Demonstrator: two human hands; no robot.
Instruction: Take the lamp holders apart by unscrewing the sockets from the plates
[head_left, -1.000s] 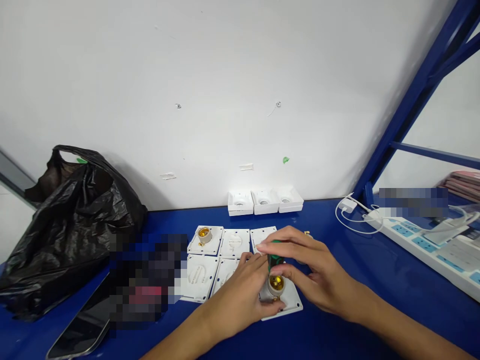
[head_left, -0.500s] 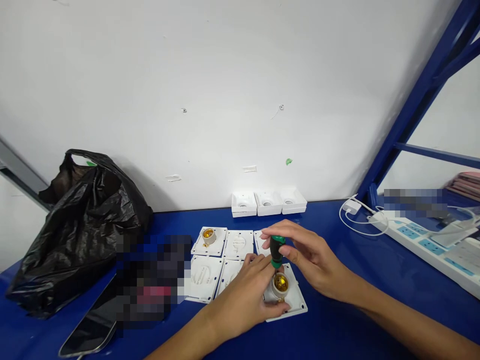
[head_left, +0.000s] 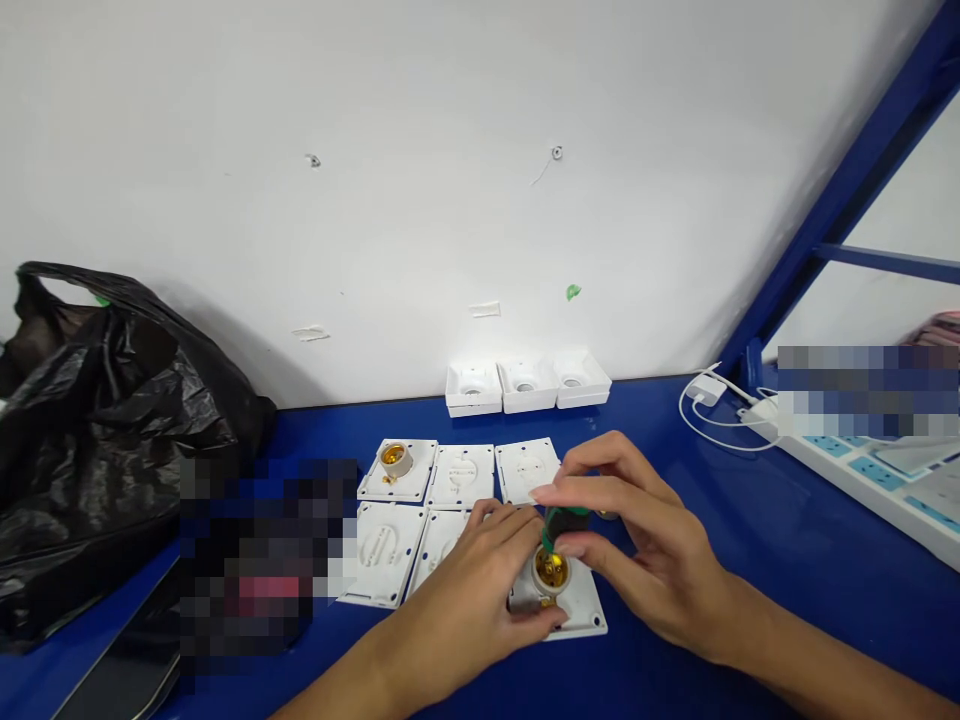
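Observation:
My left hand (head_left: 480, 585) is closed on a white square plate (head_left: 583, 608) at the front, its thumb at the near side of the round lamp socket (head_left: 551, 572) with a brass-coloured inside. Between the thumb and fingers of my right hand (head_left: 649, 545) is a short screwdriver (head_left: 568, 522) with a green and black handle. It leans over the far side of the socket; its tip is hidden. A second plate (head_left: 416, 483) at the back left carries another lamp socket (head_left: 395, 459). More white plates (head_left: 461, 475) lie beside it, one partly covered by my left hand.
Three white square boxes (head_left: 525, 385) stand in a row against the wall. A black plastic bag (head_left: 127, 420) and a phone (head_left: 120, 650) are on the left. A power strip (head_left: 862, 465) with white cables (head_left: 720, 440) lies on the right of the blue table (head_left: 675, 665).
The screwdriver has gone from nearly upright to leaning right, and my right hand has turned with it. My left hand keeps its hold. The camera view has shifted a little.

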